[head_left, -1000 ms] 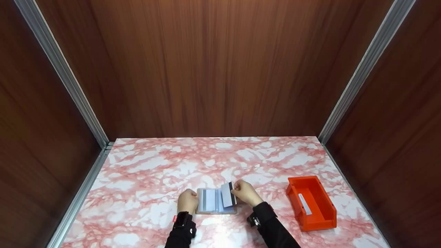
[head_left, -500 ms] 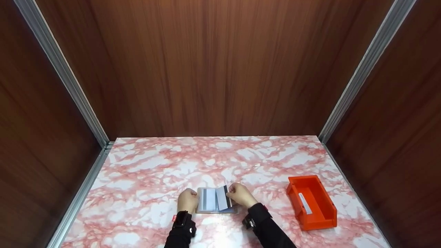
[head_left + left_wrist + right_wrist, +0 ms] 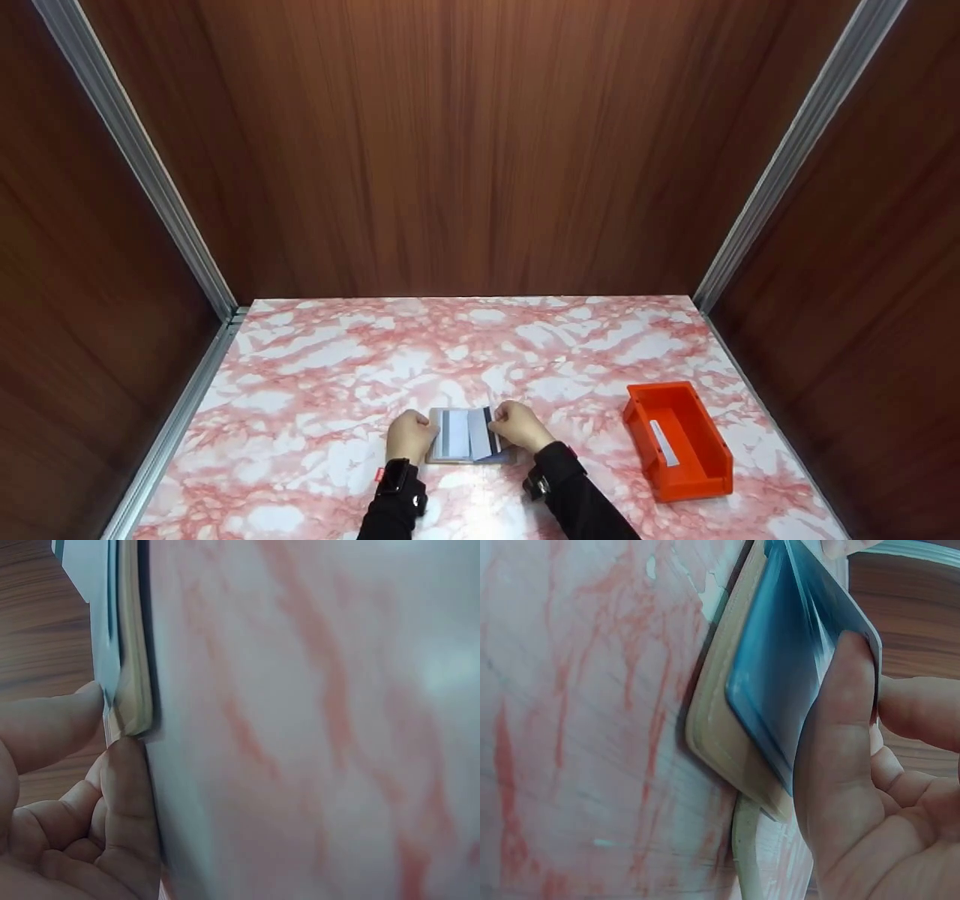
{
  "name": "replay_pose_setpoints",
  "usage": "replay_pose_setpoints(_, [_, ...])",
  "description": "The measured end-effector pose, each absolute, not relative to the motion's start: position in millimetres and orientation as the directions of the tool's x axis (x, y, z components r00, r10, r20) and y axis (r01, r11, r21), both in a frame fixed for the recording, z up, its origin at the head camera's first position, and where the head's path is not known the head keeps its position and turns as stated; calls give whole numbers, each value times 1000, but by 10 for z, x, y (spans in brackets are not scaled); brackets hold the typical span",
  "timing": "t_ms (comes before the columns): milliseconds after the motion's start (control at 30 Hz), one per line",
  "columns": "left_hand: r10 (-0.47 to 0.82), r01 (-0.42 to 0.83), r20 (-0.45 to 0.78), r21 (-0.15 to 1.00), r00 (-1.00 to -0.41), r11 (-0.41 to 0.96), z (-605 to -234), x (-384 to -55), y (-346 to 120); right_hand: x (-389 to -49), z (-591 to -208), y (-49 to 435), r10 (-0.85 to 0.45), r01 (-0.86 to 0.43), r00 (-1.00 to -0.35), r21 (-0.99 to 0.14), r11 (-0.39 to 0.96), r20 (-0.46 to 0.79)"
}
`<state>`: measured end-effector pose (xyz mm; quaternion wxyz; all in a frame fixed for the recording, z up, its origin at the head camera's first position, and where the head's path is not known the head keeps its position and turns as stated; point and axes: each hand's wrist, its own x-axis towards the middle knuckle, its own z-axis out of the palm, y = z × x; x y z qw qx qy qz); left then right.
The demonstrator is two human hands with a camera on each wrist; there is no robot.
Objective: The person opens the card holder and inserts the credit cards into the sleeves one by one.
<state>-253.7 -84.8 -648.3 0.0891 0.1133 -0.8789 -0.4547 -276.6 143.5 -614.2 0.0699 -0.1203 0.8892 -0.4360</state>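
An opened card holder point(image 3: 454, 436) with clear plastic sleeves and a tan cover point(image 3: 718, 720) lies on the table. My left hand point(image 3: 409, 437) pinches its left edge; in the left wrist view thumb and finger grip the cover's corner point(image 3: 135, 701). Over the right-hand page, my right hand point(image 3: 523, 426) pinches a white card point(image 3: 480, 433) with a dark stripe by its right side. The card tilts up from the bluish sleeve point(image 3: 769, 671), its left part against the middle of the holder. How deep it sits in the sleeve, I cannot tell.
To the right stands an orange bin point(image 3: 660, 484) with a white strip point(image 3: 664, 444) on its left side. A tan strap point(image 3: 746, 847) extends from beneath the holder. Brown wood-grain walls point(image 3: 480, 150) enclose the pink-and-white marbled table point(image 3: 337, 375) at the back and sides.
My right hand has moved left and slightly down with the card, which now lies closer to the holder's middle. My left hand stays at the left edge.
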Motion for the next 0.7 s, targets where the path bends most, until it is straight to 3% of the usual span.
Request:
replay_pose_setpoints(333, [-288, -93, 97, 809, -953, 581, -6671, -2617, -878, -2785, -6153, 1411, -274, -140, -961, -793, 593, -35])
replay_pose_setpoints(700, [-293, -98, 89, 817, -952, 569, -6556, -2566, -850, -2780, -6176, 1332, -213, -112, -976, -757, 644, -37])
